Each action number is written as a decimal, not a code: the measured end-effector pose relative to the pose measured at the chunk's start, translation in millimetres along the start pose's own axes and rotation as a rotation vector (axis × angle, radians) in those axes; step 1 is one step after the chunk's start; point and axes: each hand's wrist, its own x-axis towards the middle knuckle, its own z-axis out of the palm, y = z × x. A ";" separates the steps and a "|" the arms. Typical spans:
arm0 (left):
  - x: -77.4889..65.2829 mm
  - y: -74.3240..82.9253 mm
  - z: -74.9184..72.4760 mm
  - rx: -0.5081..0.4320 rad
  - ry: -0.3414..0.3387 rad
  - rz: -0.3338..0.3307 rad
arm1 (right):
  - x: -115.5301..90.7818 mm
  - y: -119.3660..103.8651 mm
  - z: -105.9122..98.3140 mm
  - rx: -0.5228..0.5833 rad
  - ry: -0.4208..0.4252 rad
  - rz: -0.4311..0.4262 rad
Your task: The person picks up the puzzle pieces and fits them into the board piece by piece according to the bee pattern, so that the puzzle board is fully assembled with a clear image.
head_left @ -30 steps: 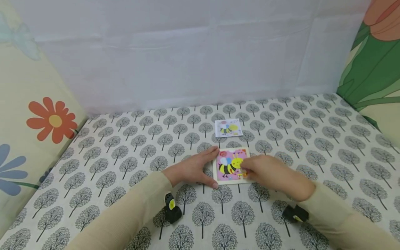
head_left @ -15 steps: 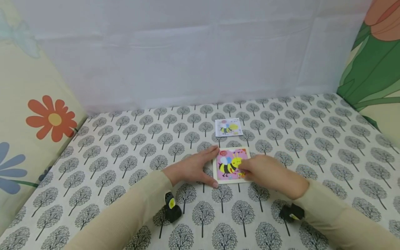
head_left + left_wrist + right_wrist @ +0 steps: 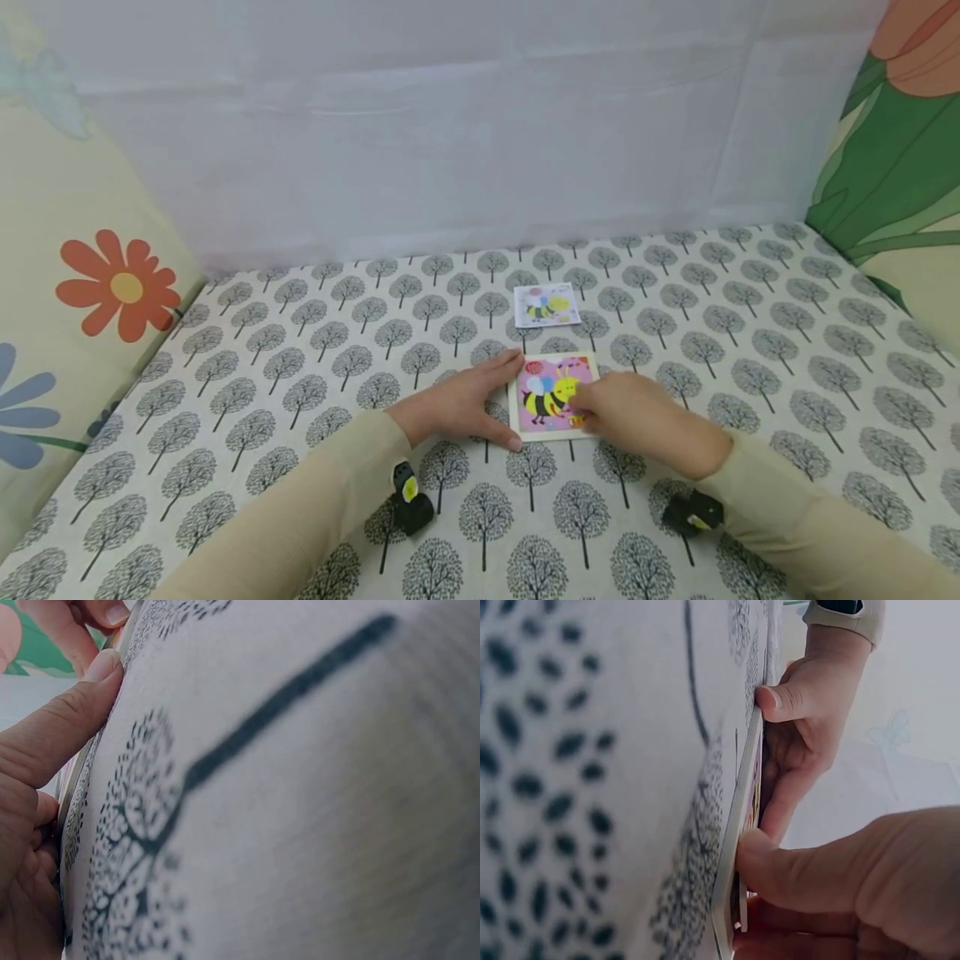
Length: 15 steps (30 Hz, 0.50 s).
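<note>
A square picture puzzle (image 3: 543, 400) with a cream frame, showing a yellow-and-black bee on pink, lies flat on the cloth. My left hand (image 3: 468, 402) rests at its left edge, thumb and forefinger spread apart toward the two left corners. At the lower right of the picture, my right hand (image 3: 645, 417) pinches a thin puzzle piece (image 3: 742, 909), whose edge stands slightly proud of the frame in the right wrist view. The right fingers cover that corner of the picture. In the left wrist view the left thumb (image 3: 71, 716) touches the puzzle's edge.
Behind the puzzle lies a small paler card (image 3: 547, 306) with a similar bee picture. A white cloth (image 3: 315, 400) printed with grey trees covers the table. A white sheet (image 3: 480, 133) hangs at the back, between flower-painted side panels (image 3: 123, 287).
The right hand and wrist have shifted slightly to the left over the puzzle's lower right. Left hand, puzzle and card keep their places.
</note>
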 end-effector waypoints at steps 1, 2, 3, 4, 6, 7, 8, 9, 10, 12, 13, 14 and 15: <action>0.1 0.2 -0.2 0.001 0.000 0.001 | 0.1 0.1 0.2 -0.007 0.001 -0.006; 0.2 0.2 -0.2 0.000 -0.001 0.001 | 0.1 0.2 0.6 -0.015 0.002 -0.011; 0.1 0.3 -0.4 0.000 0.000 0.003 | 0.1 0.0 0.7 -0.025 0.002 -0.018; 0.0 0.4 -0.6 0.002 0.000 0.005 | 0.2 0.0 1.0 -0.037 0.000 -0.022; -0.1 0.4 -0.8 0.006 0.002 0.011 | 0.6 -0.7 0.7 -0.063 -0.007 -0.027; -0.2 0.4 -0.9 0.007 0.003 0.012 | 1.0 -1.3 0.4 -0.069 -0.016 -0.023; -0.3 0.4 -1.1 0.007 0.003 0.013 | 1.5 -1.7 0.3 -0.076 -0.025 -0.018; -0.5 0.6 -1.2 0.008 0.004 0.012 | 1.9 -2.4 -0.2 -0.084 -0.036 -0.015; -0.6 0.7 -1.3 0.008 0.004 0.010 | 2.2 -2.8 -0.6 -0.092 -0.049 -0.010; -0.7 0.9 -1.2 0.007 0.003 0.006 | 2.6 -4.0 -1.9 -0.114 -0.076 -0.018; -0.7 1.0 -1.1 0.007 0.004 0.004 | 2.6 -4.3 -2.1 -0.116 -0.088 -0.019; -0.7 1.1 -1.0 0.007 0.001 -0.001 | 2.3 -4.5 -2.5 -0.115 -0.095 -0.021; -0.5 1.0 -0.8 0.007 0.000 -0.005 | 1.7 -4.6 -3.0 -0.119 -0.103 -0.030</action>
